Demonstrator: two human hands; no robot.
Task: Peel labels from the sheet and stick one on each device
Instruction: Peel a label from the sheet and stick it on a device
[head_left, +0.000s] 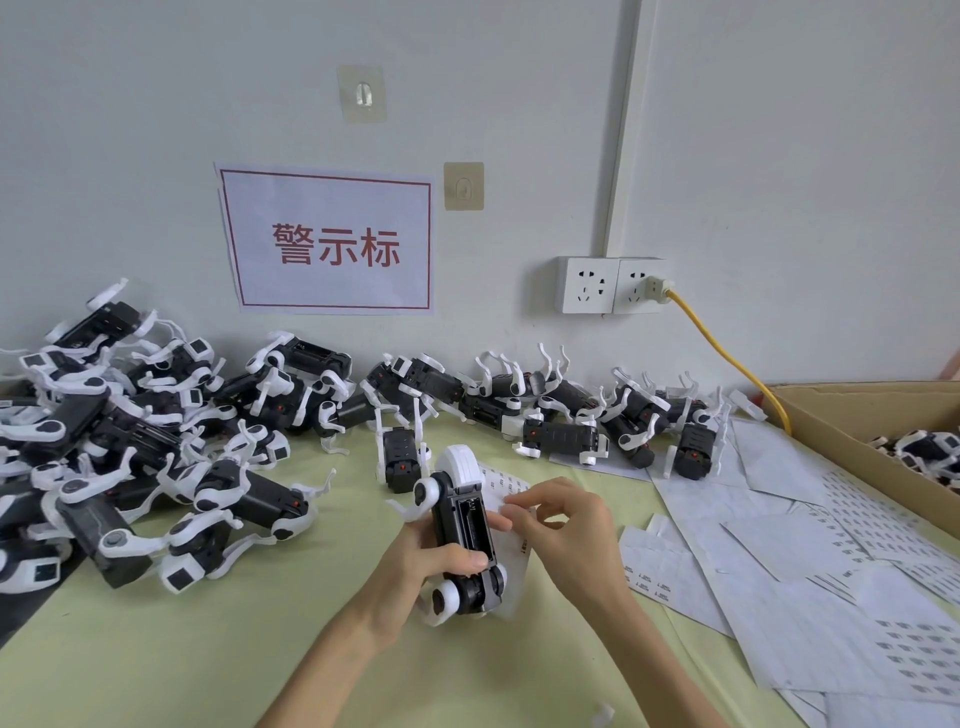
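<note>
One device: a black-and-white robot-dog toy is held belly-up above the green table, near its middle, head end pointed toward the wall.
Left hand: the left hand is wrapped around the held toy's body, thumb laid across its black underside.
Right hand: the right hand is placed just right of the held toy, fingertips pinched on the label sheet's edge; whether a label is caught between them cannot be told.
Label sheet: a white label sheet is seen behind and right of the held toy, touching it.
Other toys: a heap of robot-dog toys is piled left of the held toy, and a row is laid behind it along the wall.
Used sheets: backing sheets are spread right of the held toy.
Cardboard box: a cardboard box holding more toys is set far right of it.
Wall: a sign with red characters and a double socket with a yellow cable are seen behind it.
</note>
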